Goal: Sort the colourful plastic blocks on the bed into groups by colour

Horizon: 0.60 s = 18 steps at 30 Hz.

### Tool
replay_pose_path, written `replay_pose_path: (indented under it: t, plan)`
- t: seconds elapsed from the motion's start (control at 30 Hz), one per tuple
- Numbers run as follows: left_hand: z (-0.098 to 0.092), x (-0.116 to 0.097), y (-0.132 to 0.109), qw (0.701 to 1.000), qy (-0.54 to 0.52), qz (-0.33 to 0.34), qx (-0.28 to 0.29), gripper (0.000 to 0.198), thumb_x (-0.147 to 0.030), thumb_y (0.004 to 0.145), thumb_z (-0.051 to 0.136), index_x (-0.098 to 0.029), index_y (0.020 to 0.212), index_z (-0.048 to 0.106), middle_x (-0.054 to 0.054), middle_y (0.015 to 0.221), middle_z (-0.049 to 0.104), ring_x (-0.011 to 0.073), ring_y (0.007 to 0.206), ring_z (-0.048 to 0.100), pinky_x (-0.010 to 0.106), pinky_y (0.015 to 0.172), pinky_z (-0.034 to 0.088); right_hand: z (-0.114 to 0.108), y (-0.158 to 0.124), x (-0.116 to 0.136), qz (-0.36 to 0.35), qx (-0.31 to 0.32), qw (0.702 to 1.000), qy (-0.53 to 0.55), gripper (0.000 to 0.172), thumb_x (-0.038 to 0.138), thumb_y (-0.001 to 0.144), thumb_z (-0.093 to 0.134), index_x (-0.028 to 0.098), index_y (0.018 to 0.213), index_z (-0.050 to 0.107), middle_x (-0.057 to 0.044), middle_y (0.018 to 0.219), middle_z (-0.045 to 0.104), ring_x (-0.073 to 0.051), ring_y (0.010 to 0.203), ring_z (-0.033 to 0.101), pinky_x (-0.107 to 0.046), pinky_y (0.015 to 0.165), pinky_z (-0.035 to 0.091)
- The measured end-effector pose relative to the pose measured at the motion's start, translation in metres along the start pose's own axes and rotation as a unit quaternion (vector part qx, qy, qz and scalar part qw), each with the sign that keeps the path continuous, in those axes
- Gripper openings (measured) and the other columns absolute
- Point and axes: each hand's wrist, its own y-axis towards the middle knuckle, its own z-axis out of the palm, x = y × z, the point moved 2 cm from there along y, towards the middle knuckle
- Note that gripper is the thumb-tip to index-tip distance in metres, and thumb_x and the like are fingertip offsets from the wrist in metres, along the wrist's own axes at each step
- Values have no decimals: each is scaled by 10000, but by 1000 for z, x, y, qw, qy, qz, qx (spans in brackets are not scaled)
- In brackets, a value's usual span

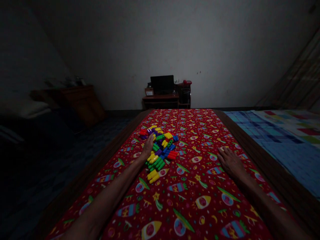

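Observation:
A heap of colourful plastic building blocks in yellow, green, blue, purple and red lies on a red bedsheet printed with rockets and stars. My left hand reaches into the left side of the heap, fingers stretched forward and touching the blocks. Its grip on any block is hidden. My right hand rests flat on the sheet to the right, fingers spread, holding nothing. A pair of yellow blocks lies nearest to me.
The bed has a dark wooden frame. A blue patterned mat lies to the right. A low desk with a dark monitor stands against the far wall. A wooden cabinet is at the left. The room is dim.

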Motion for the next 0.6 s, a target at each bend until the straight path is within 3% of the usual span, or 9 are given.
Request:
replay_pose_path:
  t: [0.27, 0.4, 0.5, 0.6]
  plan:
    - [77, -43, -13, 994, -18, 35, 104, 454, -353, 952, 289, -171, 1284, 540, 106, 1369, 546, 207, 1304, 460, 407, 1141, 294, -2, -1, 1, -23, -8, 1000, -1, 455, 290, 922, 302, 175, 1269, 574, -152, 1347, 543, -333, 1290, 420, -522, 1003, 392]
    - [103, -62, -18, 983, -12, 108, 151, 445, -373, 953, 311, -188, 1292, 532, 103, 1399, 515, 218, 1351, 393, 420, 1165, 240, 0, -2, 0, -41, -14, 999, -14, 446, 266, 920, 292, 198, 1243, 592, -133, 1350, 544, -340, 1294, 408, -539, 988, 402]
    - [93, -64, -2, 969, 0, 177, 170, 449, -385, 971, 288, -195, 1306, 519, 82, 1413, 498, 208, 1358, 376, 396, 1171, 234, 0, -3, 0, -47, -15, 999, -8, 443, 250, 919, 291, 204, 1233, 600, -129, 1342, 552, -337, 1301, 400, -537, 991, 402]
    - [50, -45, 36, 985, 32, 148, 81, 439, -359, 994, 261, -164, 1262, 549, 83, 1339, 544, 210, 1286, 443, 396, 1142, 276, -2, -3, 2, -46, -15, 999, -3, 441, 247, 923, 291, 197, 1220, 612, -138, 1334, 557, -331, 1310, 398, -519, 1008, 395]
